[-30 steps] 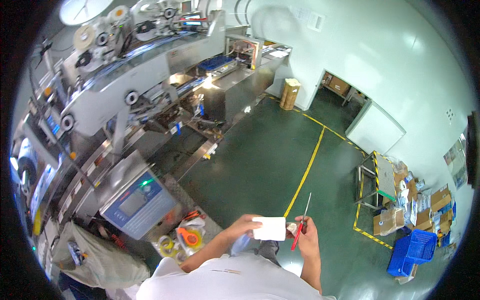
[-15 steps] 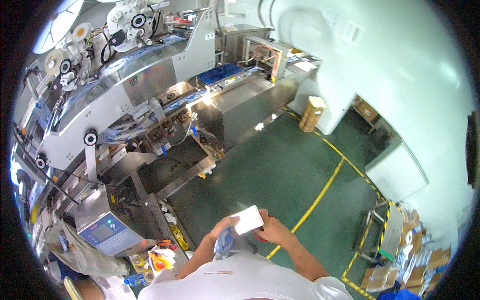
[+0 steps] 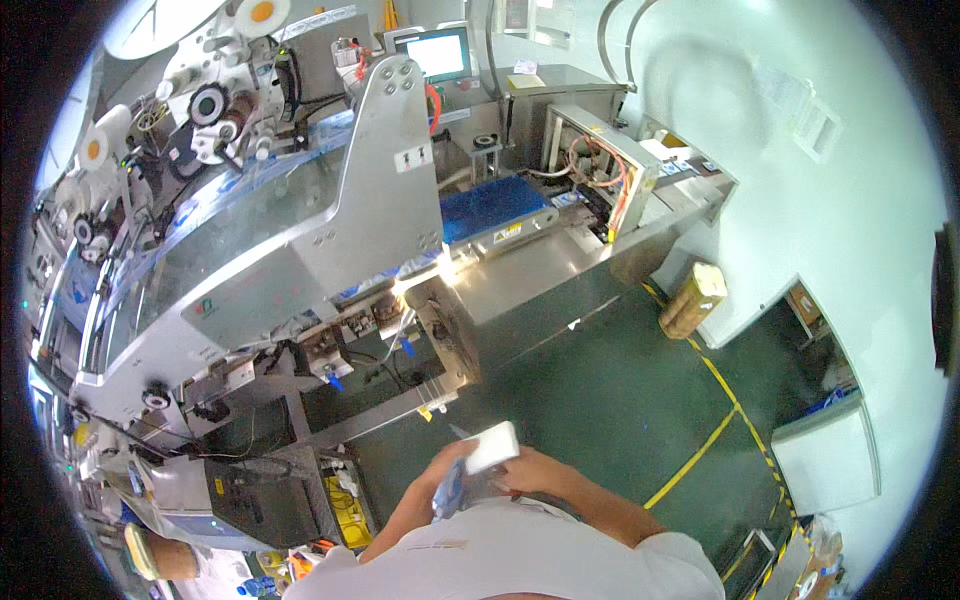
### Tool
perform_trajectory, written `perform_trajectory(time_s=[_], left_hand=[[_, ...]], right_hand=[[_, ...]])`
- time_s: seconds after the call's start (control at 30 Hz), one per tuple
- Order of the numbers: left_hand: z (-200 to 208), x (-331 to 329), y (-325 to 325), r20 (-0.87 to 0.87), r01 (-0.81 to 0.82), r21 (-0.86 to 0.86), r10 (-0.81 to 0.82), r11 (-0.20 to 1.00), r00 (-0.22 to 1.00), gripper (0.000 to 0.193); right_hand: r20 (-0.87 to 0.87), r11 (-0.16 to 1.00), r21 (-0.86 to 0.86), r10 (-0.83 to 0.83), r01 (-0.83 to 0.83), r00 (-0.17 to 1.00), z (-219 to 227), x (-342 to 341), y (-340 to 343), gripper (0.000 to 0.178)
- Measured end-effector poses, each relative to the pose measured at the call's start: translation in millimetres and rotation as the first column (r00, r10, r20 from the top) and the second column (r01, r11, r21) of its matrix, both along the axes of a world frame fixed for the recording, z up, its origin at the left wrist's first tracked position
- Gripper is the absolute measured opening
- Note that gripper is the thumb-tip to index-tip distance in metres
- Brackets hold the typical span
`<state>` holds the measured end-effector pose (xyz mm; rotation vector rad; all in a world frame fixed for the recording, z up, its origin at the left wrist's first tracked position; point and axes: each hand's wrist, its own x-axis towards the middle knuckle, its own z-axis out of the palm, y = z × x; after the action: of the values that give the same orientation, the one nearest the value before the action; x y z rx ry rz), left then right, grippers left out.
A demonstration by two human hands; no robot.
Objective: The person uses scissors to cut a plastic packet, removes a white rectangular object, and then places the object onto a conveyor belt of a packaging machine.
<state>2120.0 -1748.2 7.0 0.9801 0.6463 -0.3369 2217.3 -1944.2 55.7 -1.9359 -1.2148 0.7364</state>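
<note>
Evidently the white block (image 3: pixel 492 447) is held out just beyond the person's white shirt (image 3: pixel 500 550), over the green floor (image 3: pixel 600 400), where both hands can reach it and its pale upper face lies in plain sight. The left hand (image 3: pixel 448 462) is clamped on the block's left side, with crumpled blue-and-clear film (image 3: pixel 449 490) hanging beneath; that grip seems to steady block and film together. The right hand (image 3: pixel 525 470) comes in at the block's near right corner (its fingertips are hidden, so I cannot tell whether they pinch anything). A thin grey point (image 3: pixel 458 432) shows just past the left hand, too small to name.

As for containers, a yellow tray (image 3: pixel 352 522) sits low at the near left, probably set there to be within reach; its contents are too small to make out. A blue bottle (image 3: pixel 258 586) is at the near edge, what it holds unseen. Farther off, the machine (image 3: pixel 390 150) carries a flat blue belt (image 3: pixel 495 210), presumably level so goods can ride on it. A tall brown bundle (image 3: pixel 688 305) stands beside the wall, likely to be out of the way.
</note>
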Motion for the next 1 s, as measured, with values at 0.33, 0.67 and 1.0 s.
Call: perform_trajectory(time_s=[0.33,0.67,1.0], left_hand=[[-19.6,109.0,6.4,0.024,-0.603,-0.343,0.649,0.72,0.761,0.039],[16.8,271.6,-48.7,-0.037,-0.823,-0.214,0.838,0.525,0.544,0.041],[17.4,321.2,-65.3,-0.148,-0.933,-0.169,0.928,0.317,0.342,0.042]], right_hand=[[0.524,0.803,-0.037,0.523,-0.595,0.672,-13.4,193.6,76.4,0.027],[0.487,0.683,-0.151,0.681,-0.715,0.548,132.6,509.5,198.6,0.022],[0.805,0.805,0.592,-0.591,-0.034,0.05,239.0,785.3,424.1,0.062]])
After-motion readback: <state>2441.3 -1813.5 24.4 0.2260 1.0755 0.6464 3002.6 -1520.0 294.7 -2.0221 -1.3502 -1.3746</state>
